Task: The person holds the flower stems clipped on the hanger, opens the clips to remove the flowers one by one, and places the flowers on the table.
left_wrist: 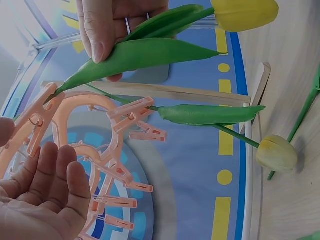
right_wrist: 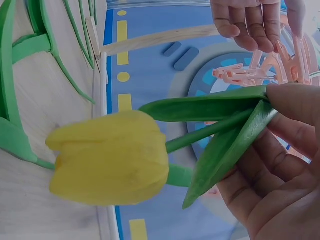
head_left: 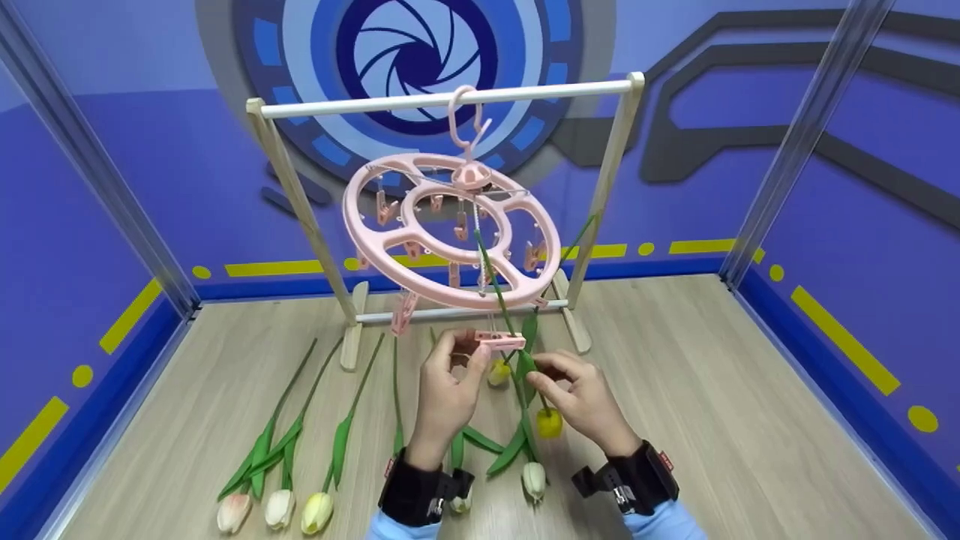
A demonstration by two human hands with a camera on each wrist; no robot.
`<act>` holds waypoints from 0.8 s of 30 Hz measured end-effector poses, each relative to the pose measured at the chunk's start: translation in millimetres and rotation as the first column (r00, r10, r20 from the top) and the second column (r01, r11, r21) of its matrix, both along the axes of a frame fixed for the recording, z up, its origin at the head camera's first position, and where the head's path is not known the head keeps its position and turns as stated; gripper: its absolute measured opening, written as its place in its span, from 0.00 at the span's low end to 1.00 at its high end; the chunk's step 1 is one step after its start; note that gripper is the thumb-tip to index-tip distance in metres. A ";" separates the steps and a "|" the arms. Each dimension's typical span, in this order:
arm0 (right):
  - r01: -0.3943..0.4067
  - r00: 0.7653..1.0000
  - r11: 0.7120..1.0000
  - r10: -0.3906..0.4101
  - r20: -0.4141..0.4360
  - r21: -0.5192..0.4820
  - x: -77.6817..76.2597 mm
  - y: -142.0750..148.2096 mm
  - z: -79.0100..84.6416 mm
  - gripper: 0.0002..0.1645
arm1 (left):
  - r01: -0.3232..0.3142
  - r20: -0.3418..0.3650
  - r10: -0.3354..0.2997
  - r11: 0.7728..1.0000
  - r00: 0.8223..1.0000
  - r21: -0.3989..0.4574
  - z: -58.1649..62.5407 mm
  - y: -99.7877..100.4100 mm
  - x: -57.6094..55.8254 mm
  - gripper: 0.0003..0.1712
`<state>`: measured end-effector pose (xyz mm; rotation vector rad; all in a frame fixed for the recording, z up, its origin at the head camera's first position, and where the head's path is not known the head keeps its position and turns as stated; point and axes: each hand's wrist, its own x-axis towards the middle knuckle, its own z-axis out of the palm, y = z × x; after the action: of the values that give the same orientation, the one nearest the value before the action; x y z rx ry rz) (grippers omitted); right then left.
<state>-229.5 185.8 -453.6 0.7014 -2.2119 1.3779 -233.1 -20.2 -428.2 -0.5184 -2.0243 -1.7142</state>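
My left hand pinches a pink clothespin between thumb and fingers; it hangs at the near side of a round pink clip hanger. My right hand holds an artificial yellow tulip by its stem and leaves, bloom downward. In the left wrist view the clothespin's tip meets the green stem just above the leaf, and the stem runs on up past the hanger's ring. Behind it, another yellow tulip hangs bloom down from a second clothespin.
The hanger hooks over the white bar of a wooden stand, with more pink clips dangling around it. On the table lie several tulips, among them a pinkish one, a pale yellow one and a white one. Blue printed walls enclose the table.
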 end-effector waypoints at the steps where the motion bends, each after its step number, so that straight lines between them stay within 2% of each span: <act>1: 0.000 1.000 1.000 0.000 0.003 0.003 0.0 0.5 0.4 0.10 | 0.001 0.000 -0.001 1.000 1.000 -0.005 -0.1 0.0 0.0 0.10; 5: 0.007 1.000 1.000 -0.007 0.003 0.011 -0.9 2.3 -0.2 0.09 | 0.001 -0.002 -0.001 1.000 1.000 -0.022 -1.4 -0.2 -0.6 0.10; 13: 0.026 0.999 1.000 -0.026 0.034 0.009 -1.6 5.1 -0.8 0.07 | -0.016 -0.053 0.012 0.998 0.999 -0.067 -4.8 -1.7 -3.0 0.10; 24: 0.035 0.999 0.999 -0.035 -0.008 0.011 -2.2 7.6 -2.0 0.07 | -0.018 -0.112 0.009 0.997 0.994 -0.079 -5.7 -2.3 -4.9 0.09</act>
<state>-231.7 193.4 -455.6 0.6679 -2.2164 1.3450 -238.0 -22.4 -433.9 -0.6117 -2.0188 -1.5653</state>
